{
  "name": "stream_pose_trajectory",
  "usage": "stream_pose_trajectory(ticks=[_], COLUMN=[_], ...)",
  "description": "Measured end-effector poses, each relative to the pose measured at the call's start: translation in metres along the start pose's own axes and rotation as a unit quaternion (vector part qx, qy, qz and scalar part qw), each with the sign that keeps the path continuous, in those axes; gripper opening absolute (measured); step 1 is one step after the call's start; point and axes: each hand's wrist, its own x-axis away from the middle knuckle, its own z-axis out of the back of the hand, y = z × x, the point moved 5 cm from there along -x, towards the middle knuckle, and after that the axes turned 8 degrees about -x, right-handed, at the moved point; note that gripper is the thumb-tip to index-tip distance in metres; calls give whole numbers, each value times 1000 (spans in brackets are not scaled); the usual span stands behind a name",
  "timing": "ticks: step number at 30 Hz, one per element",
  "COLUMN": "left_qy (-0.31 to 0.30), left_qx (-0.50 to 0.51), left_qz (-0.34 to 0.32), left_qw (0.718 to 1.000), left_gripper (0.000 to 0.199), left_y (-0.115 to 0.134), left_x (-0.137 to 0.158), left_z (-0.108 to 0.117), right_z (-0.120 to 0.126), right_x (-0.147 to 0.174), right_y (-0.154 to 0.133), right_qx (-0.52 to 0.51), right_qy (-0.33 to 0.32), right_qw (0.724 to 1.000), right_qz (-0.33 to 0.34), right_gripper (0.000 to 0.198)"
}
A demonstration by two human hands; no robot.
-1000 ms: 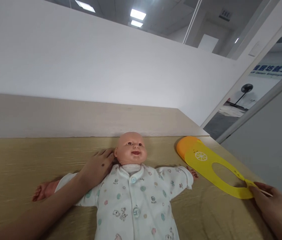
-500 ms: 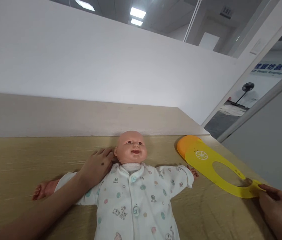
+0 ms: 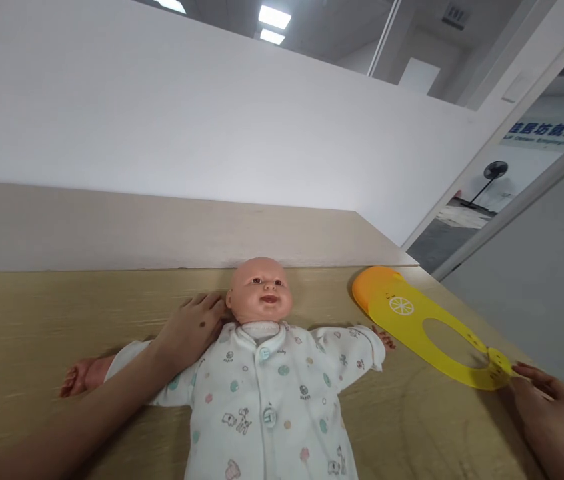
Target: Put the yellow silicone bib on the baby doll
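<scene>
— Resting where, the left hand (image 3: 189,328)?

— Flat and loosely spread on the doll (image 3: 262,373), at its shoulder, fingertips against the side of its head. The right hand (image 3: 552,417) lies open, fingers just touching the near strap end of the yellow bib (image 3: 412,323); whether it pinches the strap, I cannot tell.

— And beneath them?

— A pale wood-grain counter (image 3: 37,320), with a low beige panel (image 3: 112,227) beyond the hands, then a white wall (image 3: 162,113). Ceiling lights and a standing fan (image 3: 489,175) show farther off, past the right hand.

— How do the things lie?

— The doll lies face up, head away from the person, arms out sideways. The bib lies flat, running from the right hand diagonally away toward its orange pocket end.
</scene>
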Motion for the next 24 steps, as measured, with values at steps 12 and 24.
stream_pose_trajectory(ticks=[12, 24], left_qy=[-25, -26], left_qx=[-108, -83], left_qz=[-6, 9], left_qw=[994, 996], left_gripper=[26, 25], left_y=[6, 6], left_x=[2, 3], left_z=[7, 8], right_z=[-19, -25], right_x=[-1, -52], right_y=[-21, 2], right_qx=[25, 40], right_qy=[-79, -41], right_qw=[997, 998], right_qz=[-4, -1], right_gripper=[38, 30])
